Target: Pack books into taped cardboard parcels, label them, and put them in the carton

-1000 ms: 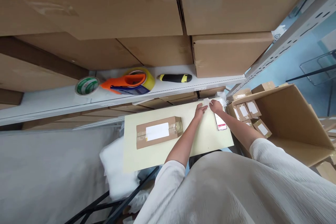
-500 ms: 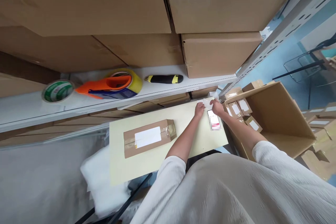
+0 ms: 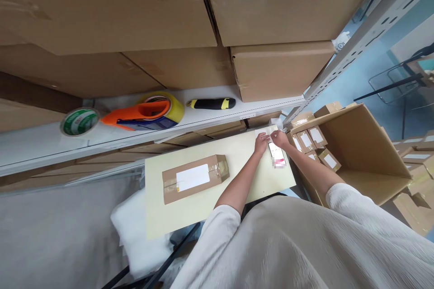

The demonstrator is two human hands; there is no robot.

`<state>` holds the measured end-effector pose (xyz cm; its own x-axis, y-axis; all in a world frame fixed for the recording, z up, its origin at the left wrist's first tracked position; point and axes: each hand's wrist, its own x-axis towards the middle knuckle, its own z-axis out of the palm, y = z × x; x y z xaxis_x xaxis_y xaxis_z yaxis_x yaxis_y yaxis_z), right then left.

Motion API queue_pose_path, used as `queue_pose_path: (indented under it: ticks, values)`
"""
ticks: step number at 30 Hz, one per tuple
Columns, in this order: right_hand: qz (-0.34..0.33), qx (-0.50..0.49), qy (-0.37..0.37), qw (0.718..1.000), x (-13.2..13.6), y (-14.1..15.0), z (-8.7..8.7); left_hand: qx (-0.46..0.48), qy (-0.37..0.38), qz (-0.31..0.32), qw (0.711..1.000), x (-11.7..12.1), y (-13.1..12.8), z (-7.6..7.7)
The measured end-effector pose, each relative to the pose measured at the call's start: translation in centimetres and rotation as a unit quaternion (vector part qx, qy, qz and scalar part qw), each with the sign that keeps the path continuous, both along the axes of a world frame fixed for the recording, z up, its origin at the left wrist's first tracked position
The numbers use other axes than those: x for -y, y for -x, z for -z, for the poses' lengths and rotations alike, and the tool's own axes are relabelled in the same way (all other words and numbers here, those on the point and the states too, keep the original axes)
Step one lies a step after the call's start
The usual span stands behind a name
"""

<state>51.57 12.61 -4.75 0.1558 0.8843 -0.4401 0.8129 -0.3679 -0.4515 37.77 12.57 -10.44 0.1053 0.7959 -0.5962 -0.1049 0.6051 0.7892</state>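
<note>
Both my hands meet at the far right corner of a pale yellow tabletop (image 3: 203, 198). My left hand (image 3: 261, 143) and my right hand (image 3: 280, 138) have their fingers closed on a small white paper piece (image 3: 266, 131) held between them. Just below my right hand a phone (image 3: 277, 155) lies face up on the table. A taped brown parcel (image 3: 194, 178) with a blank white label lies to the left, well apart from both hands.
A white shelf (image 3: 40, 140) behind the table carries a green tape roll (image 3: 79, 121), an orange tape dispenser (image 3: 145, 111) and a black-and-yellow utility knife (image 3: 212, 103). Large cartons stack above. At right, an open carton (image 3: 366, 153) holds several small labelled boxes. White padding (image 3: 135, 239) lies below the table.
The view shifted slightly; my hands stayed at the table's far corner, working the white paper piece, with my right hand now a little closer over the phone.
</note>
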Motion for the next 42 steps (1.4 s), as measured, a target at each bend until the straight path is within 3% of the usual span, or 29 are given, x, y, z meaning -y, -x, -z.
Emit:
queue_pose_path:
  ticks: [10,17,23,31,38,42]
  values:
    - [0.089,-0.031,-0.015,0.995,0.1,-1.7,-0.2,-0.097,-0.07,0.025,0.992,0.3,0.1,0.6]
    - [0.078,-0.15,-0.055,0.984,0.6,-2.7,-0.4,-0.06,-0.133,0.024,0.989,0.4,-1.2,-0.3]
    - [0.075,-0.214,-0.028,0.974,0.9,-2.5,-1.2,-0.044,-0.117,0.015,0.992,0.1,-1.0,-0.7]
    - [-0.017,-0.164,-0.056,0.985,1.3,-2.1,-1.7,-0.011,-0.085,0.024,0.996,0.0,0.1,-1.2]
    - [0.002,-0.077,-0.096,0.992,1.2,-2.9,-1.4,0.055,-0.041,0.051,0.996,-0.2,-0.4,-2.1]
    - [0.025,0.011,-0.101,0.994,1.2,-3.9,-1.8,-0.022,-0.079,0.061,0.995,0.2,0.0,-2.0]
